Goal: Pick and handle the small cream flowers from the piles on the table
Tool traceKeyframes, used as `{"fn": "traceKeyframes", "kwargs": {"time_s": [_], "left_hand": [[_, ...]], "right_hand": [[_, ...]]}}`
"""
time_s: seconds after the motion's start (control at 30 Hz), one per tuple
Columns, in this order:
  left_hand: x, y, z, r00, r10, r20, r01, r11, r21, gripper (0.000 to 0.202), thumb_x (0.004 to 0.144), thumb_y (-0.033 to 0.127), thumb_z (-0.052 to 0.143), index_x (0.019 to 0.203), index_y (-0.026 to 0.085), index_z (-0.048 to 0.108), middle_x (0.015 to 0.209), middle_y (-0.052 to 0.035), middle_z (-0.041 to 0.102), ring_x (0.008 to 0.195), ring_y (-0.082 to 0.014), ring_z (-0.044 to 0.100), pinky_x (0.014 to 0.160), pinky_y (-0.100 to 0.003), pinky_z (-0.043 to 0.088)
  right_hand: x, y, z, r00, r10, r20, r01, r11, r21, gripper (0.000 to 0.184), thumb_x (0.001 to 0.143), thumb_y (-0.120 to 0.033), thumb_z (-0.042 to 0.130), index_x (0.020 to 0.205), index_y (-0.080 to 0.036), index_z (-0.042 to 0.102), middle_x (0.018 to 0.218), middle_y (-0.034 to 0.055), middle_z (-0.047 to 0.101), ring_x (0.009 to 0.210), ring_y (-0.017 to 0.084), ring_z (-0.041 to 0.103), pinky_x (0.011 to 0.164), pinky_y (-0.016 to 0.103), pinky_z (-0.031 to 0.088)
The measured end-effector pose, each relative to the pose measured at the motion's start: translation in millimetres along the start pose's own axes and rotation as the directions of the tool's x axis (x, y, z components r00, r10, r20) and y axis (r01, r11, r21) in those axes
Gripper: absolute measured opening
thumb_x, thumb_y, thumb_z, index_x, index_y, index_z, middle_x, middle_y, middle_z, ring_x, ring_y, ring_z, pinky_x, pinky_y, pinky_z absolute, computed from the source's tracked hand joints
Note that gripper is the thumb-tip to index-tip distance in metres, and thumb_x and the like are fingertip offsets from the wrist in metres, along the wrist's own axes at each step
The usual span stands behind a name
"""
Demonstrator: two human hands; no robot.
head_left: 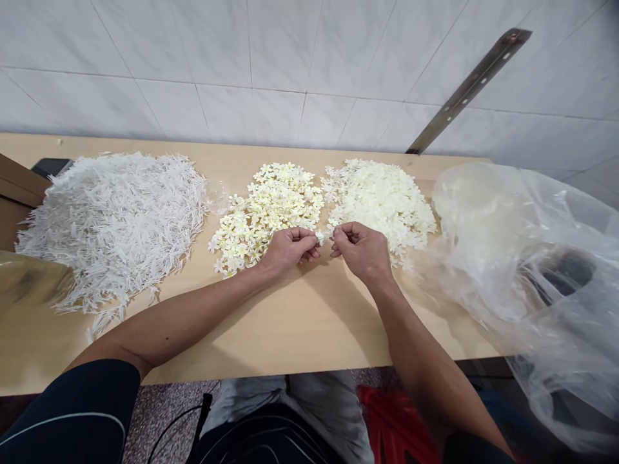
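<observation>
My left hand (293, 248) pinches a small white artificial flower (319, 238) between thumb and forefinger, over the table's middle. Just right of it, my right hand (362, 248) is closed in a pinch; whatever its fingertips hold is too small to make out. The hands are a short gap apart. Beyond my left hand spreads a pile of pale yellow-centred artificial flowers (275, 206). Behind my right hand lies a heap of creamy white petal pieces (387, 200).
A large mound of white stringy plastic pieces (130, 212) covers the table's left. A big clear plastic bag (488, 225) slumps over the right end. A tiled wall (280, 58) with a slotted metal bracket (469, 90) rises behind. The table's front edge is close to my body.
</observation>
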State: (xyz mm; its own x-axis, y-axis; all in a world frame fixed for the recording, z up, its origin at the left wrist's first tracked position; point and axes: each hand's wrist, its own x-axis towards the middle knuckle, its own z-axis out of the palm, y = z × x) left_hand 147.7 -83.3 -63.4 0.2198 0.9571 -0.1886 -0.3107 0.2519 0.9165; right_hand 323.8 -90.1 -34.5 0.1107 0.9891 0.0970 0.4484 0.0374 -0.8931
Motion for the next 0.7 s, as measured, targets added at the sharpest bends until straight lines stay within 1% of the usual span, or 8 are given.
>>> {"fn": "traceKeyframes", "kwargs": {"time_s": [0.1,0.17,0.23,0.3,0.4,0.53,0.6,0.7], "left_hand": [[0,0,-0.4,1.0,0.0,-0.004,0.0,1.0,-0.02,0.012,0.076,0.021,0.077,0.081,0.011,0.073,0.066,-0.0069,0.072,0.056,-0.0116,0.065,0.054,-0.02,0.05],[0,1,-0.6,1.0,0.001,-0.001,-0.001,1.0,-0.027,0.012,0.076,0.021,0.077,0.08,0.011,0.074,0.069,-0.0074,0.073,0.058,-0.0116,0.066,0.055,-0.02,0.051],[0,1,-0.7,1.0,-0.001,-0.001,0.001,0.999,-0.032,0.011,0.075,0.021,0.076,0.079,0.011,0.074,0.07,-0.0075,0.073,0.059,-0.0116,0.066,0.054,-0.02,0.051],[-1,2,-0.5,1.0,-0.005,-0.004,0.005,0.999,-0.035,0.012,0.075,0.022,0.077,0.079,0.011,0.074,0.071,-0.0075,0.073,0.059,-0.0117,0.067,0.054,-0.02,0.051],[-1,2,-0.1,1.0,-0.01,-0.003,0.01,0.999,-0.034,0.013,0.074,0.022,0.079,0.079,0.011,0.073,0.07,-0.0075,0.072,0.058,-0.0116,0.066,0.054,-0.02,0.05],[-1,3,0.4,1.0,-0.019,-0.001,0.019,0.999,-0.033,0.013,0.075,0.022,0.079,0.079,0.011,0.073,0.067,-0.0074,0.071,0.057,-0.0119,0.065,0.053,-0.02,0.05],[-1,4,0.5,1.0,-0.016,0.002,0.016,0.999,-0.034,0.013,0.075,0.022,0.078,0.079,0.01,0.074,0.069,-0.0077,0.072,0.058,-0.0118,0.066,0.054,-0.02,0.05],[-2,5,0.5,1.0,-0.012,0.006,0.013,0.999,-0.034,0.013,0.076,0.022,0.077,0.08,0.01,0.074,0.07,-0.0077,0.072,0.059,-0.0119,0.067,0.055,-0.021,0.051]], "right_hand": [[6,2,-5,0.999,0.045,0.019,-0.047,0.986,0.161,0.017,0.084,-0.034,0.073,0.077,-0.019,0.07,0.063,0.0014,0.068,0.056,0.016,0.068,0.053,0.026,0.057],[9,2,-7,0.996,0.073,0.045,-0.083,0.956,0.283,0.022,0.082,-0.039,0.076,0.075,-0.019,0.069,0.063,0.0021,0.065,0.064,0.019,0.069,0.052,0.027,0.058],[10,1,-8,0.992,0.105,0.076,-0.126,0.924,0.362,0.025,0.078,-0.042,0.079,0.075,-0.02,0.069,0.061,0.0026,0.063,0.073,0.021,0.07,0.05,0.025,0.057],[11,0,-9,0.985,0.127,0.113,-0.162,0.902,0.401,0.027,0.075,-0.043,0.082,0.075,-0.02,0.068,0.061,0.0025,0.061,0.076,0.022,0.069,0.049,0.025,0.056],[10,-2,-10,0.977,0.137,0.161,-0.195,0.881,0.431,0.031,0.072,-0.045,0.084,0.075,-0.02,0.066,0.062,0.0022,0.06,0.075,0.021,0.068,0.05,0.025,0.055],[9,-4,-12,0.978,0.132,0.16,-0.191,0.873,0.448,0.03,0.072,-0.045,0.084,0.076,-0.02,0.067,0.061,0.0023,0.06,0.08,0.023,0.069,0.05,0.024,0.054],[8,-6,-13,0.978,0.137,0.155,-0.195,0.865,0.463,0.028,0.072,-0.042,0.084,0.076,-0.021,0.066,0.062,0.0026,0.061,0.077,0.022,0.068,0.048,0.024,0.053],[8,-7,-15,0.976,0.145,0.164,-0.208,0.849,0.485,0.025,0.072,-0.038,0.082,0.074,-0.021,0.063,0.07,0.0043,0.067,0.065,0.016,0.063,0.047,0.024,0.051]]}}
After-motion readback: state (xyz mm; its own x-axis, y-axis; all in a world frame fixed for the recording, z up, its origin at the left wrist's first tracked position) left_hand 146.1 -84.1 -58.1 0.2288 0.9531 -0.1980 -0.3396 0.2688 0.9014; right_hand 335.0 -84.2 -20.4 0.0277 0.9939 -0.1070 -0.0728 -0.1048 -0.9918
